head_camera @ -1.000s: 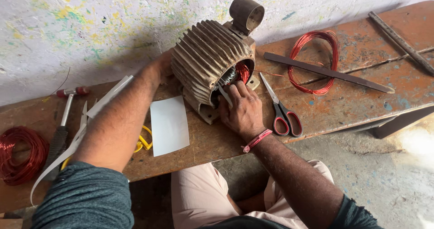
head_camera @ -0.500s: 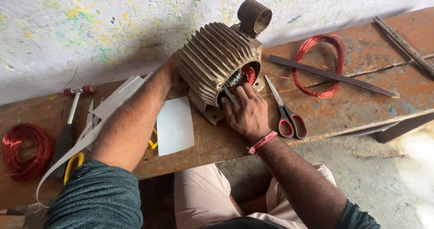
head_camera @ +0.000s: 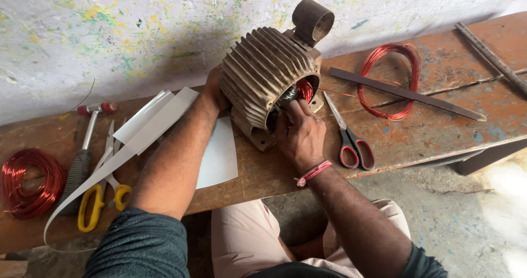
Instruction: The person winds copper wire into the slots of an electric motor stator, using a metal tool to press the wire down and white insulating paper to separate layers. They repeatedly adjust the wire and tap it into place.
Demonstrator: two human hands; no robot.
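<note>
The motor (head_camera: 269,83) lies on its side on the bench (head_camera: 428,129), its open end turned toward the person. The left hand (head_camera: 213,91) presses against the finned shell on the far side from the opening; its fingers are hidden behind the housing, so whether they curl around it or only push cannot be told. The right hand (head_camera: 299,135) sits at the mouth of the motor, fingers bent inward onto the red windings (head_camera: 304,88). It seems to pinch or press wire, though the fingertips are too deep in the bore to be sure.

The main risk sits right at that right-hand grip. The slot edges look like bare metal, and wire forced past them could lose its enamel and later short. A hard tug could also kink or snap a strand. Fingers may get cut on the same edges.

The housing is round, so it could roll if the left hand slackens.

Just right of the working hand lie scissors (head_camera: 351,140), blades pointing away toward the wall; a sliding wrist could catch them. Beyond them a wire coil (head_camera: 387,80) and a flat bar (head_camera: 406,94) could be knocked. Under the left forearm, paper sheets (head_camera: 219,157) could slip.
</note>
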